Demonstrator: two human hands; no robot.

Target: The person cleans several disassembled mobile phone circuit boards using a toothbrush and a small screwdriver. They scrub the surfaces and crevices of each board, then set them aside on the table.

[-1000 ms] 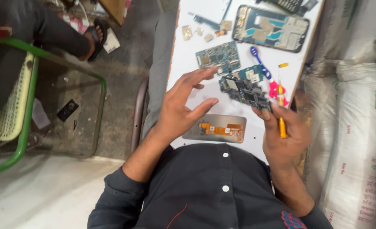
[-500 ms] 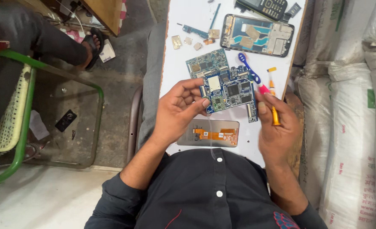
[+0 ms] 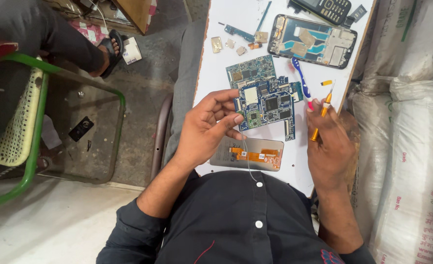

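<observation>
My left hand (image 3: pixel 209 128) holds a blue phone circuit board (image 3: pixel 268 105) by its left edge, just above the white table (image 3: pixel 216 68). A thin wire hangs down from the board past my fingers. My right hand (image 3: pixel 331 146) grips an orange-handled tool (image 3: pixel 320 117) upright, its tip just right of the board. A second green circuit board (image 3: pixel 249 70) lies behind the held one. A phone screen panel (image 3: pixel 248 154) with an orange flex cable lies face down near my chest.
An opened phone frame (image 3: pixel 312 41), a keypad phone (image 3: pixel 321 7), a blue toothbrush (image 3: pixel 300 80) and small metal parts (image 3: pixel 233 44) lie farther back. White sacks (image 3: pixel 407 132) stand at the right. Another person's sandalled foot (image 3: pixel 106 51) and a green chair (image 3: pixel 16 122) are at the left.
My left hand came down from spread fingers and took hold of the blue circuit board. The right hand shifted the orange tool from pointing down to upright beside the board.
</observation>
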